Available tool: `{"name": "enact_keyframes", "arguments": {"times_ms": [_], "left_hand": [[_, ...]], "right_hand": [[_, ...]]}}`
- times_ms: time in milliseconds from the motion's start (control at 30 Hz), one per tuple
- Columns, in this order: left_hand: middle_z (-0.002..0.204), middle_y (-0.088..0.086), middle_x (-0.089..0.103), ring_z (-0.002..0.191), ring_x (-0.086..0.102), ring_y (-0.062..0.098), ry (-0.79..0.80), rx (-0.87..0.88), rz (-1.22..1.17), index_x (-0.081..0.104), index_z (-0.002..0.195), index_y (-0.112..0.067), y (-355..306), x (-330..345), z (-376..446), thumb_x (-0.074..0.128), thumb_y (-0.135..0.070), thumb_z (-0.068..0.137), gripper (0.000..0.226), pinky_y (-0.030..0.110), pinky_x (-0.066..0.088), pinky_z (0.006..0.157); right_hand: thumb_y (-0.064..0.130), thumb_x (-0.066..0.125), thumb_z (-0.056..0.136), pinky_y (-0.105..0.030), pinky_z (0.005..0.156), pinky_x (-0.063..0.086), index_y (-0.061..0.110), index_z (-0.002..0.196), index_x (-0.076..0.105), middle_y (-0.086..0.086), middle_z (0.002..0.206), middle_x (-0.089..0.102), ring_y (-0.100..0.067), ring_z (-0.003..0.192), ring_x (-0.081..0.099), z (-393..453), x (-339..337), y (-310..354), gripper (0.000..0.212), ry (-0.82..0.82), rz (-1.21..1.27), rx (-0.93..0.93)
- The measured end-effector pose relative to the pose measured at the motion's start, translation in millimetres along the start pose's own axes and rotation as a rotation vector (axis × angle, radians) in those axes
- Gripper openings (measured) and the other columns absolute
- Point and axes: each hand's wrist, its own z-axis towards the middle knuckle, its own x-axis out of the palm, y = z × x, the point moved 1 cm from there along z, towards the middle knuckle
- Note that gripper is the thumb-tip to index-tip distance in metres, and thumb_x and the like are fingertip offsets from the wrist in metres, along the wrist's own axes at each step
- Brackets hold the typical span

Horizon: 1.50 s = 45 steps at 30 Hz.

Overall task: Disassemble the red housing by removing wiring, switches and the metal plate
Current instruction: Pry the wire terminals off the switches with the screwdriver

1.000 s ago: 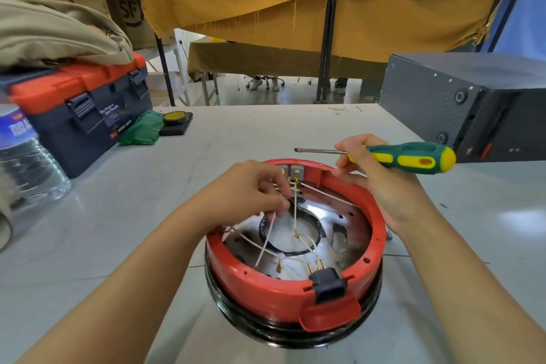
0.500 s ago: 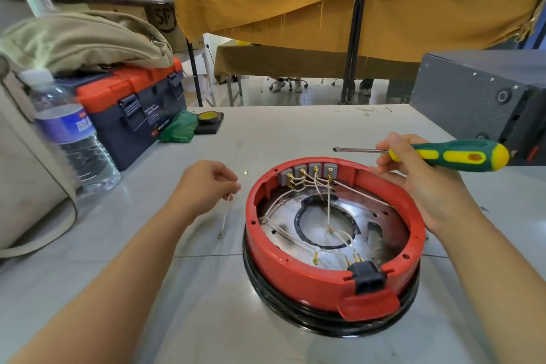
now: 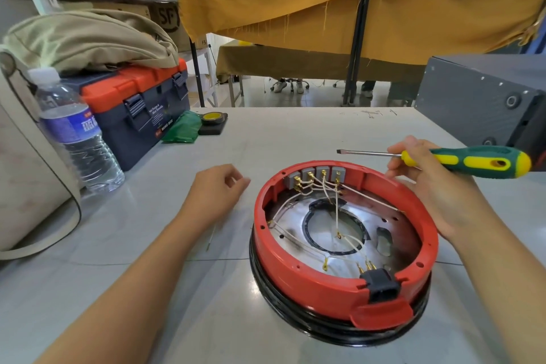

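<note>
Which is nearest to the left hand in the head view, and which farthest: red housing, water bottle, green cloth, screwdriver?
From the left hand:
1. Red housing, just to its right.
2. Green cloth, beyond it by the toolbox.
3. Water bottle, far left.
4. Screwdriver, across the housing in the right hand.
Cloth and bottle are fairly close to call.

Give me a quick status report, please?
Left hand empty beside red housing. Right hand holds screwdriver. Wires, switches still fitted.

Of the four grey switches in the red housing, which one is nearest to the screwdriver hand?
The rightmost grey switch, last in the row, closest to the right hand.
</note>
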Motion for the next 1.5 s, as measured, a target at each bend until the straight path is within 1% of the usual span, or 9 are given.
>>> {"name": "enact_keyframes", "arguments": {"times_ms": [100, 267, 501, 734, 868, 1002, 1102, 1269, 1502], "left_hand": [[0.099, -0.006, 0.066, 0.082, 0.056, 0.001, 0.048, 0.134, -0.069, 0.067, 0.105, -0.021, -34.6, -7.7, -2.1, 0.055, -0.035, 0.092, 0.023, 0.021, 0.040, 0.075], [0.138, 0.002, 0.048, 0.126, 0.043, 0.022, 0.407, 0.332, 0.233, 0.040, 0.140, -0.026, -79.5, 3.6, -10.9, 0.050, -0.057, 0.087, 0.062, 0.030, 0.035, 0.101], [0.159, -0.009, 0.002, 0.142, 0.016, 0.028, 0.534, 0.288, 0.447, -0.003, 0.151, -0.026, -92.7, 31.5, -14.0, 0.037, -0.082, 0.073, 0.104, 0.047, 0.027, 0.112], [0.155, -0.007, 0.020, 0.139, 0.025, 0.023, 0.535, 0.462, 0.375, 0.014, 0.149, -0.029, -91.0, 33.1, 1.8, 0.035, -0.087, 0.065, 0.104, 0.042, 0.019, 0.114], [0.153, -0.007, 0.023, 0.138, 0.026, 0.017, 0.555, 0.556, 0.292, 0.021, 0.148, -0.027, -88.9, 28.8, 8.0, 0.047, -0.074, 0.075, 0.090, 0.039, 0.021, 0.114], [0.144, -0.003, 0.032, 0.133, 0.031, 0.013, 0.511, 0.490, 0.111, 0.032, 0.144, -0.027, -91.0, 24.3, 7.3, 0.056, -0.061, 0.080, 0.076, 0.030, 0.026, 0.112], [0.141, 0.000, 0.038, 0.129, 0.033, 0.019, 0.323, 0.465, 0.278, 0.037, 0.142, -0.023, -94.9, 20.8, 2.6, 0.049, -0.063, 0.083, 0.071, 0.036, 0.032, 0.108], [0.146, -0.001, 0.034, 0.131, 0.028, 0.027, 0.432, 0.448, 0.564, 0.022, 0.147, -0.025, -106.5, 28.6, -13.3, 0.038, -0.075, 0.080, 0.086, 0.043, 0.038, 0.102], [0.151, -0.005, 0.027, 0.132, 0.026, 0.023, 0.523, 0.509, 0.479, 0.017, 0.150, -0.027, -110.2, 26.0, -5.1, 0.046, -0.075, 0.076, 0.092, 0.037, 0.032, 0.105]], "right_hand": [[0.046, 0.060, 0.085, -0.030, 0.062, 0.050, 0.021, 0.078, 0.071, 0.001, 0.071, 0.061, -0.015, 0.071, 0.061, -1.2, -0.4, 2.3, 0.028, -0.005, -0.015, 0.037], [0.049, 0.060, 0.080, -0.036, 0.071, 0.051, 0.016, 0.083, 0.069, 0.002, 0.071, 0.062, -0.014, 0.071, 0.063, -3.5, -1.0, 7.2, 0.034, -0.006, -0.061, 0.009], [0.049, 0.057, 0.077, -0.031, 0.067, 0.053, 0.013, 0.082, 0.065, 0.003, 0.067, 0.061, -0.011, 0.066, 0.060, -1.5, -9.7, 15.6, 0.038, 0.059, -0.119, 0.012], [0.049, 0.061, 0.075, -0.042, 0.069, 0.058, 0.017, 0.077, 0.069, -0.001, 0.068, 0.058, -0.012, 0.065, 0.057, -0.7, -21.8, 19.8, 0.033, 0.180, -0.101, 0.047], [0.049, 0.063, 0.076, -0.038, 0.079, 0.057, 0.020, 0.071, 0.071, 0.001, 0.064, 0.058, -0.012, 0.065, 0.057, 1.7, -19.5, 20.0, 0.031, 0.096, -0.012, -0.025], [0.020, 0.056, 0.094, -0.025, 0.061, 0.053, 0.013, 0.073, 0.067, 0.001, 0.060, 0.056, -0.012, 0.058, 0.054, 4.3, -22.0, 19.7, 0.025, -0.008, 0.031, -0.083], [0.012, 0.056, 0.090, -0.022, 0.051, 0.046, 0.011, 0.067, 0.056, 0.003, 0.051, 0.054, -0.014, 0.048, 0.048, 5.4, -22.2, 20.8, 0.023, -0.050, 0.008, -0.114], [0.025, 0.061, 0.077, -0.016, 0.044, 0.038, 0.018, 0.057, 0.052, 0.001, 0.046, 0.050, -0.016, 0.044, 0.044, 6.7, -17.7, 20.8, 0.023, -0.035, -0.093, -0.138], [0.024, 0.058, 0.077, -0.013, 0.042, 0.034, 0.015, 0.058, 0.047, 0.004, 0.042, 0.044, -0.011, 0.040, 0.041, 9.2, -12.8, 22.6, 0.024, -0.092, -0.154, -0.206]]}}
